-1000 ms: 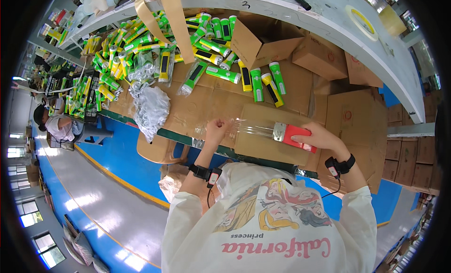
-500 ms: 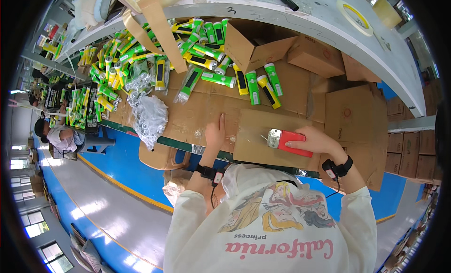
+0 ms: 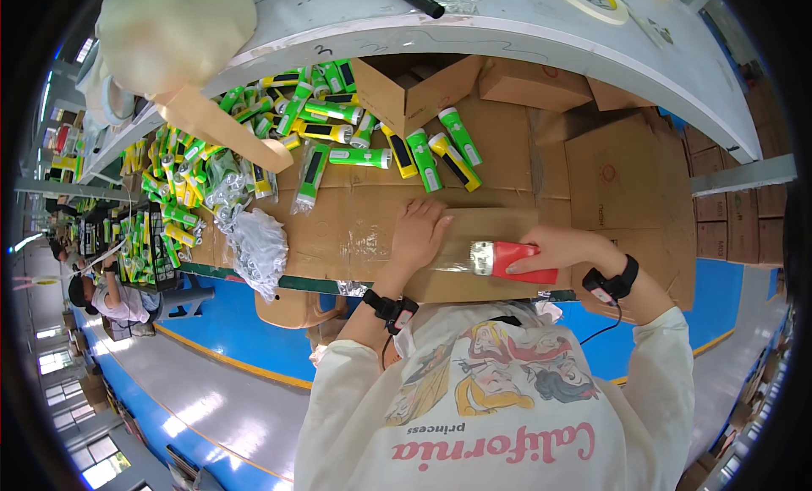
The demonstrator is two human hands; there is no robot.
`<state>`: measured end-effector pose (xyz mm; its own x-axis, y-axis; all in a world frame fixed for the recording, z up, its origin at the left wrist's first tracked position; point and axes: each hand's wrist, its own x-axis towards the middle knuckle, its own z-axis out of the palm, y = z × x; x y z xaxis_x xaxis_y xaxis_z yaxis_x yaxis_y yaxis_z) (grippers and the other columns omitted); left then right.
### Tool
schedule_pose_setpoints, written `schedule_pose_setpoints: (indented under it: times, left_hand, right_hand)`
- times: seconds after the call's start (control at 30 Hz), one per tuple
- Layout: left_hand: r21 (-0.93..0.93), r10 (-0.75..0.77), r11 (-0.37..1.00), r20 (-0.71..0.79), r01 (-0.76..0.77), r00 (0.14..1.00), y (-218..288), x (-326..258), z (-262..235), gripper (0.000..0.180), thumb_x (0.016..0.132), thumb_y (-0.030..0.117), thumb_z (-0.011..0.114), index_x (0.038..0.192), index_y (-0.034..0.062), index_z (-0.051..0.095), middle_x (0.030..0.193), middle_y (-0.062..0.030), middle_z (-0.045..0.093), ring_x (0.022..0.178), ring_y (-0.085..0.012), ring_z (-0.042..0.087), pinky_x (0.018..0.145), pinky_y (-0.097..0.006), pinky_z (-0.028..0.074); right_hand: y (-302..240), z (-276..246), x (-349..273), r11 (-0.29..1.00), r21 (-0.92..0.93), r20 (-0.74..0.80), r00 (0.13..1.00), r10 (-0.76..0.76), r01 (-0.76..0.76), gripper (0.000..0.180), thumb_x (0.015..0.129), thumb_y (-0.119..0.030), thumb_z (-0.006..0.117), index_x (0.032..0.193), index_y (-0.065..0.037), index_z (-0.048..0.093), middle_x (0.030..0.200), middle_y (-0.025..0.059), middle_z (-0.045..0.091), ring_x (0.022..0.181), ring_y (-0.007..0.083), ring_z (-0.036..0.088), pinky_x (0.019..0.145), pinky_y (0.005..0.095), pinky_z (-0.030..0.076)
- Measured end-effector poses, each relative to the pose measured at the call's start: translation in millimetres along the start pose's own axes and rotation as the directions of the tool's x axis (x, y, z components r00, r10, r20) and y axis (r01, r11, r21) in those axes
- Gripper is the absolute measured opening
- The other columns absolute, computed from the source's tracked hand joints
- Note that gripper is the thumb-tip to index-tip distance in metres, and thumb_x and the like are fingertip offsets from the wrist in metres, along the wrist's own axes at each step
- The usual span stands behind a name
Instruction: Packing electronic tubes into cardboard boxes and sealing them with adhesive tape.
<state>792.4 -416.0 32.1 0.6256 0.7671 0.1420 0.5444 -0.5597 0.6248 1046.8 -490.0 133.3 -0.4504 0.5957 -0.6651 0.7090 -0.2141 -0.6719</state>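
one red tape dispenser (image 3: pixel 518 261) is over the right part of the cardboard box (image 3: pixel 491 227), fingers of the right hand (image 3: pixel 550 249) wrapped round it; the left hand (image 3: pixel 418 235) lies across the box's left end, fingers loosely extended. taping seems the step, calling next for clear tape (image 3: pixel 456 266) pressed flat.

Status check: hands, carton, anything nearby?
Left hand on carton, left end. Right hand gripping red tape dispenser over it. Flashlights beyond carton, apart from both hands.
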Motion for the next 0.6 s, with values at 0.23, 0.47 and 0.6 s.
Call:
schedule_pose_setpoints:
  times: [0.23,0.47,0.6]
  left_hand:
    - [0.072,0.014,0.997,0.027,-0.016,1.0,-1.3,2.1,-1.0,0.03,0.087,0.029,0.049,0.1,0.0031,0.056,0.097,-0.0154,0.059,0.1,-0.0318,0.05,0.098,-0.042,0.03]
    - [0.118,0.007,0.993,0.007,-0.008,1.0,0.5,-0.4,1.8,0.03,0.089,0.03,0.048,0.1,0.0034,0.056,0.095,-0.0156,0.06,0.097,-0.0312,0.051,0.097,-0.042,0.03]
    - [0.125,-0.004,0.992,0.019,0.002,1.0,10.0,2.4,0.4,0.03,0.09,0.029,0.048,0.1,0.0026,0.056,0.095,-0.0157,0.059,0.096,-0.0312,0.051,0.096,-0.043,0.03]
  right_hand:
    - [89.3,-59.8,-119.2,0.9,0.064,0.109,0.9,0.422,-0.43,0.047,0.078,-0.046,0.065,0.079,0.001,0.063,0.065,0.0059,0.064,0.065,0.0135,0.064,0.058,0.0247,0.049]
    - [91.9,-5.5,-87.4,0.782,-0.378,-0.31,0.864,0.397,-0.495,0.042,0.075,-0.042,0.066,0.078,0.0,0.065,0.074,0.0151,0.066,0.065,0.0256,0.064,0.06,0.0354,0.052]
    - [110.7,53.4,-32.3,0.648,-0.54,-0.494,0.825,0.273,-0.538,0.04,0.073,-0.043,0.065,0.076,-0.003,0.066,0.069,0.0127,0.065,0.067,0.0269,0.064,0.057,0.0382,0.05]
